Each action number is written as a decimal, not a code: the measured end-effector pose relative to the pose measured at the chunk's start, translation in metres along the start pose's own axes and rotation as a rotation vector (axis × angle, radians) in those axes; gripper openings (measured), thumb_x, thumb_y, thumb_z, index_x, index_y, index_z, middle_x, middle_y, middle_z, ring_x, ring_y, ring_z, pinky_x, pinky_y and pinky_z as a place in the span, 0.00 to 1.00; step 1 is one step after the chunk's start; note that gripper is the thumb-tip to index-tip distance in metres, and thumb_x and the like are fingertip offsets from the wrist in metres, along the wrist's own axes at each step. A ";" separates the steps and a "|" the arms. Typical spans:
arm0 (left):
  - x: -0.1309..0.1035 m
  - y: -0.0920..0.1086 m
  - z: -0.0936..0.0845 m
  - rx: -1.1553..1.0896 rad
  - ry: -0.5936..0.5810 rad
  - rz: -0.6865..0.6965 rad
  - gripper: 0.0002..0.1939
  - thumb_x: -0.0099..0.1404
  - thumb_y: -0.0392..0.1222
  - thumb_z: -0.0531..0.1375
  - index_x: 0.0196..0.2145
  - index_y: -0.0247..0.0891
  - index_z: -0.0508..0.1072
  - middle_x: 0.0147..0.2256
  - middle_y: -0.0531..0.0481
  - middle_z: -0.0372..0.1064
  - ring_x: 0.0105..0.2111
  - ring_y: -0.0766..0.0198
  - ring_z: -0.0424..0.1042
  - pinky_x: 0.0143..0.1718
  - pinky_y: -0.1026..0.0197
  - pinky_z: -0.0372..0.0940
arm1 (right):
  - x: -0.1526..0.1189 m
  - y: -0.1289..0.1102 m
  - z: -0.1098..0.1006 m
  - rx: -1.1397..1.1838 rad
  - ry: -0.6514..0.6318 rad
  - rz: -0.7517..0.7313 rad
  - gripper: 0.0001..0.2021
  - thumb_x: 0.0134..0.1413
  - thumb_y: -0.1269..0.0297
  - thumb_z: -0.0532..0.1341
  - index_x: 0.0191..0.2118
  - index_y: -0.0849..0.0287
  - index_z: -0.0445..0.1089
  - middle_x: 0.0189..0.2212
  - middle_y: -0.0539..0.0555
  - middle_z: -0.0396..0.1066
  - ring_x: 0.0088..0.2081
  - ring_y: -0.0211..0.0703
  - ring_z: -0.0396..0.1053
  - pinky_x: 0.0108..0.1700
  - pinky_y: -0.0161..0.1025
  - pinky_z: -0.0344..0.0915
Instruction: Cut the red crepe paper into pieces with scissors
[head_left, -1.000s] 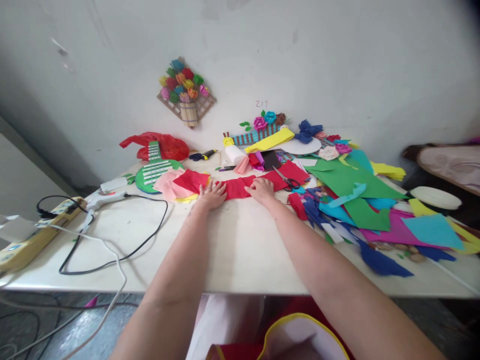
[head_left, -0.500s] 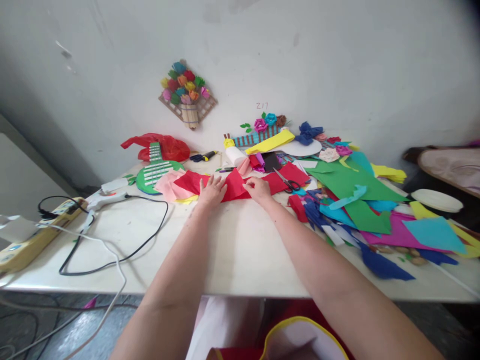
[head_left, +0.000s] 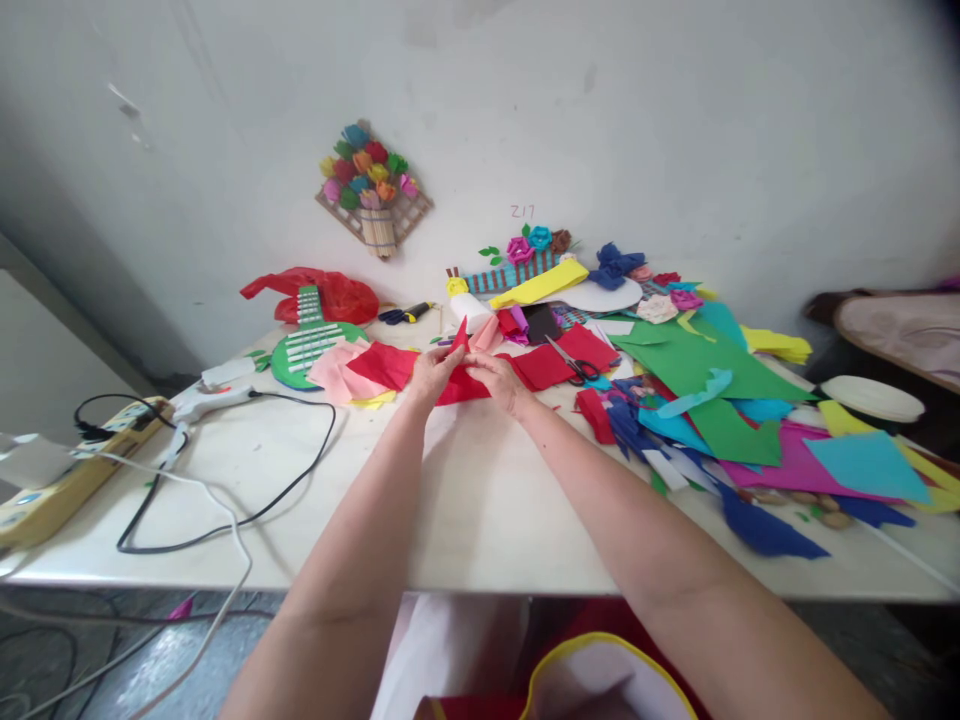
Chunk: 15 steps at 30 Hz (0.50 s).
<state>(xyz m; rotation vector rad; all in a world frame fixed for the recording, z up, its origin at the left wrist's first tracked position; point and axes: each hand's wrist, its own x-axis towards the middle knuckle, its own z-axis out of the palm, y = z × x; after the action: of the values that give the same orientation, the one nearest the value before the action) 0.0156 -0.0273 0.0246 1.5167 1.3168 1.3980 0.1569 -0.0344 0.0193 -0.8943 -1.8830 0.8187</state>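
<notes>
So the biggest thing we've got is the pale wall (head_left: 675, 120) filling the top of the frame, and below it the whitish bench (head_left: 480, 520) runs right across. Over on the right side there's a messy heap of coloured sheets (head_left: 720, 360), green, blue, pink and yellow all overlapping. Far left edge, we've got a yellowish power strip (head_left: 45, 500) with plugs in it.

Up on the wall, left of centre, hangs a flower ornament (head_left: 375, 190). Below it, a crumpled red bag (head_left: 345, 300) sits behind a green guitar-shaped piece (head_left: 311, 330) with white strips across it. A white glue gun (head_left: 214, 400) lies near the power strip, black cord looping over the bench.

Now the middle of the frame: the red piece (head_left: 457, 392) is on the bench right under our hands, partly lifted, with a pointy fold poking up. Our left hand (head_left: 433, 375) has thumb and fingers pinched on that fold, and our right hand (head_left: 497, 380) is narrow too, fingertips closed on the red stuff from the other side. Smallest bit: scissors (head_left: 577, 366), lying partly open on another red strip (head_left: 544, 370) just right of centre.
</notes>
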 end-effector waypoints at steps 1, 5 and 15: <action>0.001 -0.002 0.000 -0.086 -0.009 -0.035 0.19 0.51 0.54 0.61 0.29 0.33 0.74 0.24 0.51 0.69 0.28 0.62 0.69 0.30 0.64 0.63 | -0.001 -0.002 0.000 0.020 -0.014 0.009 0.20 0.49 0.68 0.50 0.47 0.59 0.69 0.46 0.52 0.71 0.51 0.44 0.64 0.54 0.41 0.57; 0.004 -0.008 -0.001 -0.434 -0.030 -0.159 0.12 0.52 0.45 0.61 0.31 0.32 0.72 0.24 0.49 0.70 0.25 0.63 0.70 0.27 0.62 0.66 | 0.002 0.006 0.000 0.100 0.077 -0.007 0.19 0.44 0.71 0.52 0.43 0.57 0.70 0.49 0.51 0.69 0.52 0.43 0.63 0.54 0.42 0.57; -0.001 -0.009 0.001 -0.840 -0.115 -0.257 0.10 0.54 0.38 0.61 0.36 0.35 0.70 0.33 0.46 0.74 0.37 0.59 0.73 0.39 0.59 0.69 | 0.007 0.014 -0.007 0.604 0.231 0.513 0.15 0.47 0.51 0.59 0.29 0.61 0.67 0.20 0.51 0.69 0.21 0.37 0.65 0.19 0.31 0.53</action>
<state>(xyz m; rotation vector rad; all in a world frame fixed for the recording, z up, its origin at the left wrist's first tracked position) 0.0150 -0.0257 0.0160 0.8105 0.6668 1.4060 0.1643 -0.0194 0.0136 -1.0290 -1.1042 1.4262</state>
